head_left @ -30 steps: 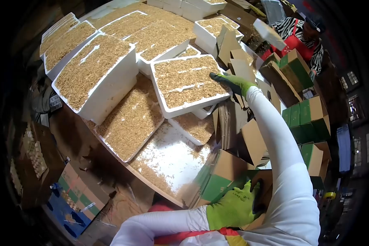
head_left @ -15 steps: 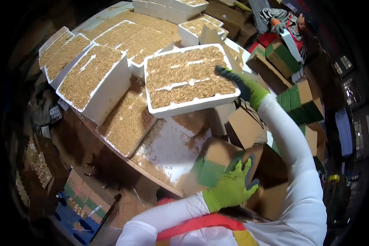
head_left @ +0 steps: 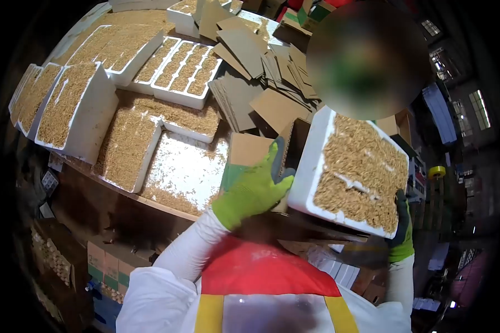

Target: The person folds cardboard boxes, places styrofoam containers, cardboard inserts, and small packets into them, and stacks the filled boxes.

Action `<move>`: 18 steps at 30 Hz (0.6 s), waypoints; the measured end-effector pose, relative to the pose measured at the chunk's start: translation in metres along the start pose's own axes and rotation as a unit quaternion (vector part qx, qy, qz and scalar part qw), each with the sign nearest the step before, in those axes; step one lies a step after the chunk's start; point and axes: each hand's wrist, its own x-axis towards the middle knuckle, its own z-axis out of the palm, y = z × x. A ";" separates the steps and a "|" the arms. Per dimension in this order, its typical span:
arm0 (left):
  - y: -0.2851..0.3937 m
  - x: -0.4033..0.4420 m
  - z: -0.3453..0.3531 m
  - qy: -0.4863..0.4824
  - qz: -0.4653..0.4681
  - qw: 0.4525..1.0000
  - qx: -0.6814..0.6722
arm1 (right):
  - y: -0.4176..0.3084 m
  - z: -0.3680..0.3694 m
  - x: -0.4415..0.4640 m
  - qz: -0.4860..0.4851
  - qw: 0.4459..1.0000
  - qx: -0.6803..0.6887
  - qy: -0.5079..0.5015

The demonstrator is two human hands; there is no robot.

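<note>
A white foam box (head_left: 304, 183) filled with loose tan husks (head_left: 361, 166) is tilted at the right, above a cardboard carton. My right hand (head_left: 403, 227), in a green and dark glove, grips its far right edge. My left hand (head_left: 250, 191), gloved alike, holds the near wall of the open cardboard carton (head_left: 250, 149), which has a green band. Its fingers point up along the carton's edge, and the thumb reaches toward the foam box. Most of the carton's inside is hidden by the foam box.
Husk-filled foam boxes (head_left: 186, 97) cover the table at the left and back. Flat cardboard dividers (head_left: 241, 50) lie heaped behind the carton. Husks are scattered over a white surface (head_left: 180, 166). Trays of eggs (head_left: 50, 255) stand low at the left. A blurred patch hides the upper right.
My right hand has carried the husk-filled foam box from above the table to the right, over the carton. My left hand stays at the carton. The view has swung right.
</note>
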 end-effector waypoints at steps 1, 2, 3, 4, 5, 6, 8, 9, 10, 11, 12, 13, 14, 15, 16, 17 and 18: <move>-0.003 -0.003 -0.002 -0.003 0.025 1.000 0.018 | 0.013 -0.016 -0.010 0.001 0.999 -0.013 0.040; -0.004 -0.003 -0.002 -0.006 0.050 0.998 0.037 | 0.005 -0.007 -0.015 0.011 0.992 -0.120 0.033; -0.009 -0.002 0.009 0.053 0.081 0.993 0.071 | -0.003 0.001 -0.020 0.020 0.974 -0.225 0.024; -0.011 -0.002 0.014 0.057 0.088 0.993 0.060 | 0.003 -0.005 -0.024 0.016 0.958 -0.283 0.040; -0.004 -0.004 0.012 0.058 0.093 0.993 0.048 | 0.000 -0.002 -0.024 -0.007 0.940 -0.342 0.020; 0.001 -0.006 0.010 0.059 0.097 0.993 0.036 | -0.019 0.033 -0.019 0.056 0.940 -0.335 0.038; 0.004 -0.006 0.004 0.020 0.057 0.997 -0.036 | -0.029 0.049 -0.012 0.118 0.948 -0.295 0.027; 0.007 -0.008 0.001 0.012 0.039 0.998 -0.043 | -0.025 0.045 -0.011 0.057 0.942 -0.330 -0.007; 0.010 -0.009 -0.001 0.006 0.024 0.998 -0.049 | -0.021 0.044 -0.007 0.051 0.942 -0.332 0.002; 0.011 -0.010 -0.004 -0.010 -0.004 0.997 -0.073 | -0.016 0.044 -0.003 0.044 0.941 -0.335 0.011; 0.008 -0.011 -0.002 -0.001 0.031 0.999 -0.025 | -0.014 0.052 0.002 0.069 0.945 -0.320 0.007; 0.004 -0.012 -0.001 0.011 0.066 0.998 0.023 | -0.002 0.055 0.007 0.048 0.937 -0.346 -0.011; 0.007 -0.010 -0.004 -0.010 0.039 0.999 0.016 | 0.010 0.054 0.014 0.027 0.928 -0.370 -0.028; 0.010 -0.008 -0.006 -0.031 0.013 0.999 0.011 | 0.010 0.050 0.026 0.094 0.872 -0.478 -0.050; 0.009 -0.003 -0.011 -0.055 0.001 0.998 -0.018 | 0.011 0.046 0.038 0.160 0.800 -0.574 -0.070; 0.007 0.003 -0.017 -0.075 -0.023 0.991 -0.111 | 0.031 0.041 0.045 0.071 0.754 -0.648 -0.082; 0.004 0.016 -0.024 -0.059 -0.039 0.975 -0.212 | 0.038 0.048 0.052 0.071 0.658 -0.744 -0.099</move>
